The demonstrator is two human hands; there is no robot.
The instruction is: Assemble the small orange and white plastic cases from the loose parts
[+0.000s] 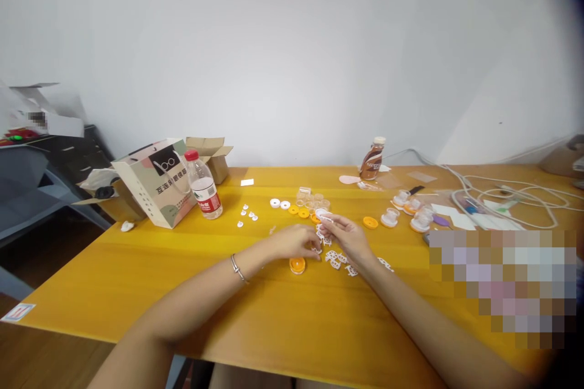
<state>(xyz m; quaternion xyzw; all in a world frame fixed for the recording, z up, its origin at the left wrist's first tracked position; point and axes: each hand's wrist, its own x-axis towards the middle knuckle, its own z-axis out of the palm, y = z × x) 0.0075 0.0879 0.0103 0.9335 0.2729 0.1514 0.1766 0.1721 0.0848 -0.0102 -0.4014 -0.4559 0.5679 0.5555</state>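
Observation:
My right hand is closed, pinching a white plastic disc between thumb and fingers just above the table. Beside it, my left hand reaches down with bent fingers slightly apart, at the edge of a loose group of white openwork pieces. An orange round part with a white base lies just below the left hand. Beyond both hands are orange rings, white rings and a cluster of clear plastic cups. Some openwork pieces are hidden behind my fingers.
Small white parts lie to the left, near a water bottle and a paper bag. To the right are an orange disc, clear-topped assemblies and white cables. A brown drink bottle stands at the back.

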